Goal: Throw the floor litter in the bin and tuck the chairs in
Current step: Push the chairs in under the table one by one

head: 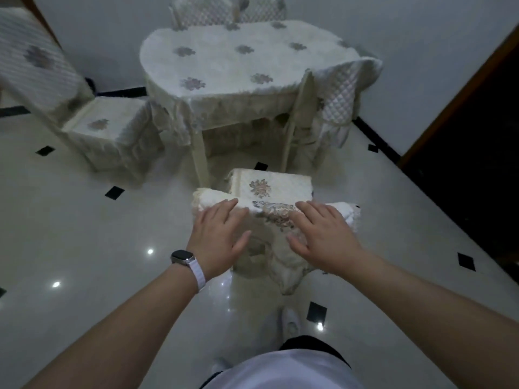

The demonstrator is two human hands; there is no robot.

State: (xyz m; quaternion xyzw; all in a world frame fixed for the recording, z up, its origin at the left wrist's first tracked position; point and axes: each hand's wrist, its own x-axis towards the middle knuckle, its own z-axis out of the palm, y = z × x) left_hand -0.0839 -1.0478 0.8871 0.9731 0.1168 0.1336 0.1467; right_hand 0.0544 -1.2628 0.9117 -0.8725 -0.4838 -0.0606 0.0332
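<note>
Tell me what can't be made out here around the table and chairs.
Head view:
- Bin and floor litter: none in frame.
- Cream-covered near chair: legs hidden under its draped cover; left hand and right hand partly cover the backrest top.
- Quilted far chair: cut off by the top edge.
- Dark doorway: too dim.

Cream-covered near chair point(271, 186) upright, short of the table point(224, 66); left chair point(106, 124) also apart from it

Glossy tiled floor point(84, 234), quilted cloth chair cover point(269, 186)
</note>
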